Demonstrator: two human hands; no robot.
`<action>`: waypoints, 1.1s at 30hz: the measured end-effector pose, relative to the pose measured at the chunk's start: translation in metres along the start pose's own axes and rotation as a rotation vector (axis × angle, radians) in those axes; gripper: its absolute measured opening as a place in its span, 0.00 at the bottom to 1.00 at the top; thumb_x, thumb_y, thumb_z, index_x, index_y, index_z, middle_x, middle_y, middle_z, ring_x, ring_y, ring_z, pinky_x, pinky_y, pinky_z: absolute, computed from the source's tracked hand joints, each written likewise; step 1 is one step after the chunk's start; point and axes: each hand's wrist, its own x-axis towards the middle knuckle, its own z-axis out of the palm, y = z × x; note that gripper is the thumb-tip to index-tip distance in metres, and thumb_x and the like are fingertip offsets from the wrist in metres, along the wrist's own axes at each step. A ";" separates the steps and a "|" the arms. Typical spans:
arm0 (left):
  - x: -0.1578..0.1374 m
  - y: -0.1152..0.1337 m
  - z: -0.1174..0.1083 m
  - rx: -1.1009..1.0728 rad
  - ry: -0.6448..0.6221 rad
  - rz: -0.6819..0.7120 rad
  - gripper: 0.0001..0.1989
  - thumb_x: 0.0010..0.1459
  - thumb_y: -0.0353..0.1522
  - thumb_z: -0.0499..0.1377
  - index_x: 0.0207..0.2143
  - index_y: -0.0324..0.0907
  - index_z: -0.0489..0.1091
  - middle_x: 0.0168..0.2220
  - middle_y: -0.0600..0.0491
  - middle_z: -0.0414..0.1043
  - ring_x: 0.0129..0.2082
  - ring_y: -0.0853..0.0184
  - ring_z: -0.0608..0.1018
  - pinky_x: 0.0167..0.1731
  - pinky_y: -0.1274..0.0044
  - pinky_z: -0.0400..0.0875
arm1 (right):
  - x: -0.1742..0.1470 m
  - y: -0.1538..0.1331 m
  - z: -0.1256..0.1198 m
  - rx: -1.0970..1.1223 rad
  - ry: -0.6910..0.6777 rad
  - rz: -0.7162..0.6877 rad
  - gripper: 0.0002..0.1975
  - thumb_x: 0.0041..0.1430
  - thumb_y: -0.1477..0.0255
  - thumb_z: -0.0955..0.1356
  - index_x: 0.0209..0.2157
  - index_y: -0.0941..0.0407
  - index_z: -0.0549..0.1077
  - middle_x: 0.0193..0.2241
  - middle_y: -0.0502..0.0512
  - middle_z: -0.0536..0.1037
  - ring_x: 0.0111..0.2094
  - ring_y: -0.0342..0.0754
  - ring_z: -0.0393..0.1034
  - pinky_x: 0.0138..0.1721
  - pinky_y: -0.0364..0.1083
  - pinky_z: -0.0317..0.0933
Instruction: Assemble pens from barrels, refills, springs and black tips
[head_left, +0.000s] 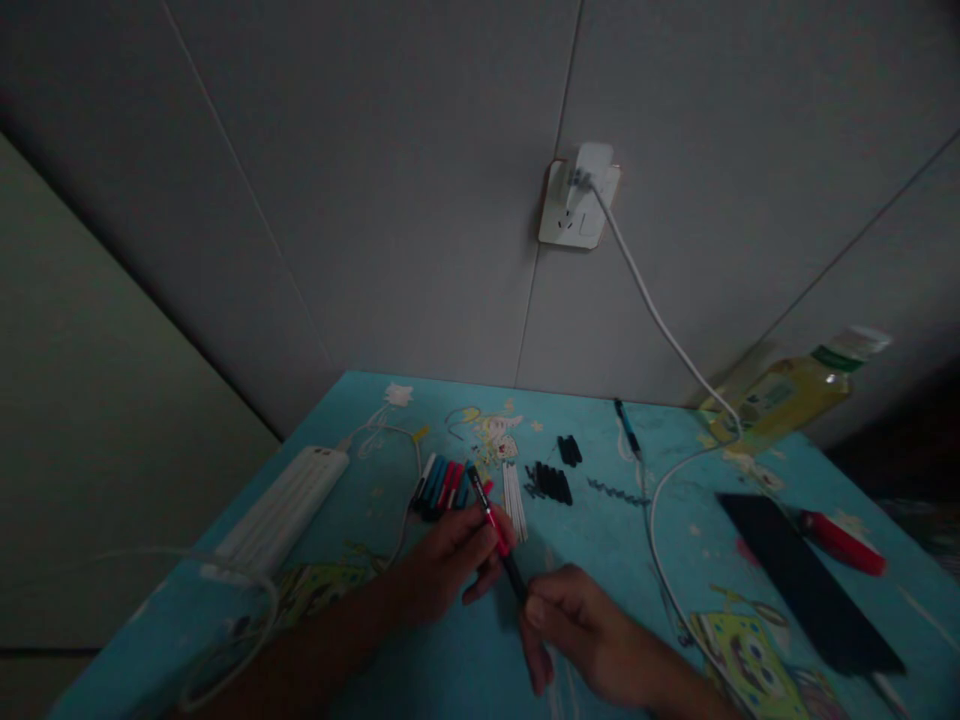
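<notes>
A red and black marker pen (491, 522) slants between my hands above the table's front part. My left hand (457, 560) grips its red middle between thumb and fingers. My right hand (574, 620) pinches its dark lower end. Just beyond my left hand lies a row of several blue, red and white pens (441, 485) with dark ends. Beside them is a bundle of thin white sticks (513, 500). Farther right sit a group of short black caps (553, 483) and a smaller black group (570, 450); I cannot make out the tiny dark pieces near them.
A white power strip (281, 510) is at left, its cable crossing the blue cartoon-print tablecloth (600, 540). A white charging cable (651, 300) drops from the wall socket (559, 225). To the right are a yellow liquid bottle (787, 400), a dark flat slab (810, 585) and a red-handled object (844, 543).
</notes>
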 end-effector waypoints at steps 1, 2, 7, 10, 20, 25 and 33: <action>0.001 -0.001 0.000 0.015 0.034 0.008 0.17 0.68 0.44 0.51 0.41 0.39 0.67 0.24 0.59 0.58 0.16 0.77 0.61 0.16 0.83 0.53 | 0.001 -0.001 0.001 -0.057 0.038 -0.017 0.28 0.70 0.54 0.57 0.24 0.59 0.71 0.18 0.51 0.72 0.21 0.41 0.65 0.26 0.40 0.59; 0.003 -0.003 0.000 0.035 0.075 0.013 0.18 0.68 0.45 0.51 0.43 0.39 0.67 0.23 0.60 0.57 0.16 0.77 0.60 0.16 0.83 0.52 | 0.001 -0.002 0.001 -0.120 0.083 -0.033 0.28 0.71 0.55 0.56 0.24 0.59 0.71 0.18 0.51 0.72 0.21 0.41 0.65 0.26 0.40 0.59; 0.013 -0.004 -0.002 0.112 0.282 0.015 0.22 0.67 0.46 0.50 0.51 0.38 0.66 0.22 0.61 0.58 0.16 0.76 0.57 0.15 0.83 0.50 | 0.003 -0.002 -0.017 -0.595 0.387 -0.054 0.26 0.72 0.60 0.54 0.26 0.57 0.70 0.21 0.51 0.73 0.25 0.42 0.68 0.30 0.40 0.60; 0.013 -0.003 -0.004 0.178 0.339 0.000 0.21 0.68 0.46 0.49 0.44 0.38 0.70 0.23 0.60 0.57 0.18 0.76 0.58 0.17 0.82 0.51 | 0.001 -0.006 -0.050 -1.080 0.604 0.158 0.23 0.73 0.63 0.52 0.33 0.57 0.71 0.27 0.54 0.77 0.30 0.45 0.73 0.35 0.42 0.61; 0.007 0.000 0.005 0.664 0.205 0.125 0.20 0.68 0.37 0.48 0.26 0.38 0.69 0.22 0.57 0.63 0.24 0.70 0.67 0.28 0.79 0.58 | 0.010 -0.022 -0.143 -1.507 0.773 0.680 0.18 0.69 0.70 0.57 0.39 0.58 0.76 0.32 0.68 0.81 0.35 0.59 0.79 0.37 0.51 0.66; 0.004 -0.002 0.004 0.793 0.152 0.139 0.20 0.68 0.36 0.48 0.23 0.40 0.64 0.21 0.57 0.62 0.23 0.70 0.66 0.27 0.77 0.57 | 0.020 -0.019 -0.152 -1.534 0.729 0.755 0.16 0.68 0.73 0.58 0.41 0.61 0.77 0.36 0.71 0.81 0.39 0.60 0.79 0.40 0.53 0.67; 0.002 0.002 0.007 0.903 0.102 0.163 0.20 0.67 0.33 0.48 0.20 0.41 0.53 0.19 0.60 0.51 0.21 0.72 0.62 0.24 0.75 0.51 | 0.026 -0.017 -0.168 -1.507 0.708 0.833 0.21 0.70 0.66 0.57 0.43 0.64 0.77 0.40 0.72 0.79 0.43 0.58 0.77 0.43 0.54 0.67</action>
